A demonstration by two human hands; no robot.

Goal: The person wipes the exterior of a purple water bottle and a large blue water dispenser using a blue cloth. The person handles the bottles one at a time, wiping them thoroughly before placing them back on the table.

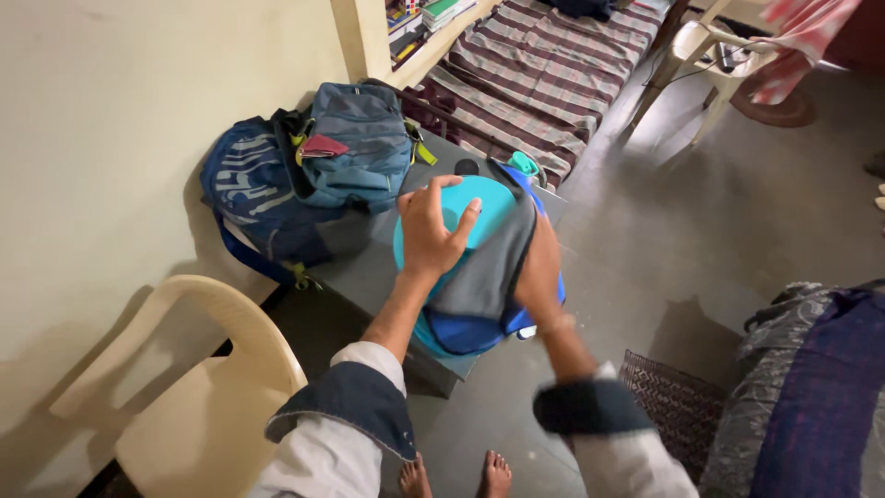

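Both your hands are on the blue-and-grey bag (479,295), which lies on the grey table (369,267) with its long axis running away from you. Your left hand (431,231) presses fingers-spread on the teal round lid (489,205) inside; your right hand (539,272) grips the bag's right flank.

Two backpacks against wall on grey worktop (369,267): dark blue backpack (249,198) behind, grey-blue backpack (355,143) leaning on it, red patch and yellow-green straps showing. Cream plastic chair (198,397) lower left, beside worktop. Bed with striped brown cover (535,69) beyond worktop, books on shelf (429,18) beside it. White plastic chair (710,55) upper right. Woven mat (678,406) on grey floor (737,212). Dark bedding (820,387) at right edge.
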